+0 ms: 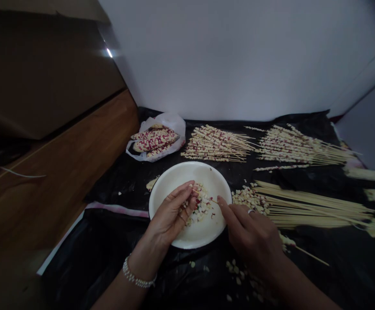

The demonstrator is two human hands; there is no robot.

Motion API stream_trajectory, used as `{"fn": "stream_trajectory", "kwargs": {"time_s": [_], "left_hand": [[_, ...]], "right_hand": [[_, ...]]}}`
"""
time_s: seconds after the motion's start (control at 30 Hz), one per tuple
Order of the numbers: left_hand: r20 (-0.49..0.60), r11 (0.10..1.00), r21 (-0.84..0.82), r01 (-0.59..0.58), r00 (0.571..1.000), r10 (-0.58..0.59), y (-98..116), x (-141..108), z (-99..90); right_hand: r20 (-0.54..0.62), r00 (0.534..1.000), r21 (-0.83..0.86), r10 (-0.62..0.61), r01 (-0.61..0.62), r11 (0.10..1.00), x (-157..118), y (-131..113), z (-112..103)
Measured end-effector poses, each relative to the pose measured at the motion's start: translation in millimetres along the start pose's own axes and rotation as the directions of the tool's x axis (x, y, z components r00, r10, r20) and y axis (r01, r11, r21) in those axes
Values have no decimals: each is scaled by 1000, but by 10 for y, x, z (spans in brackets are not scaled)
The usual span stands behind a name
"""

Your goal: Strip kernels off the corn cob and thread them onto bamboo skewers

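Observation:
My left hand (pixel 173 213) is over the white bowl (pixel 221 183), thumb and fingertips pinched on a pale corn kernel (pixel 192 185) at the tip of a thin wooden skewer (pixel 213 200). My right hand (pixel 252 228), at the bowl's right rim, grips the skewer's other end between thumb and forefinger. Part of the skewer's length is hard to make out against the kernels. Loose white and dark red corn kernels (pixel 203 211) lie in the bowl below the fingers. Just past my right hand are a pile of kernels (pixel 250 198) and a bundle of bare skewers (pixel 313 209).
Corn cobs (pixel 155 140) sit in a plastic bag (pixel 176 122) behind the bowl. Two heaps of kernel-threaded skewers (pixel 218 142) (pixel 287 144) lie along the white wall (pixel 232 60). Black plastic sheeting (pixel 116 245) covers the surface. Bare cobs (pixel 368 174) are at far right.

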State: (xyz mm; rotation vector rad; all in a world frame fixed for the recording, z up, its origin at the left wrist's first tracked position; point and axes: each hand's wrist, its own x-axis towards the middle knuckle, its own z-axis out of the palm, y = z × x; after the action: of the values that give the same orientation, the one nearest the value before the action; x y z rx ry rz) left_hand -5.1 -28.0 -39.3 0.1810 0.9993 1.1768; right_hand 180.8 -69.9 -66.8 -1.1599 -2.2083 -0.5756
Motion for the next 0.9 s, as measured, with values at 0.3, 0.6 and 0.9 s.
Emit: {"fn": "stream_trajectory", "kwargs": {"time_s": [0.3, 0.6, 0.9], "left_hand": [[35, 1000, 8, 3, 999, -4, -12, 3, -21], [-16, 1000, -21, -13, 1000, 13, -17, 16, -14], [-37, 999, 4, -33, 999, 33, -19, 12, -5]], "right_hand": [[3, 1000, -14, 10, -10, 1000, -15, 12, 22], [5, 1000, -21, 29, -29, 999, 11, -9, -9], [-6, 1000, -15, 28, -28, 999, 22, -8, -18]]}}
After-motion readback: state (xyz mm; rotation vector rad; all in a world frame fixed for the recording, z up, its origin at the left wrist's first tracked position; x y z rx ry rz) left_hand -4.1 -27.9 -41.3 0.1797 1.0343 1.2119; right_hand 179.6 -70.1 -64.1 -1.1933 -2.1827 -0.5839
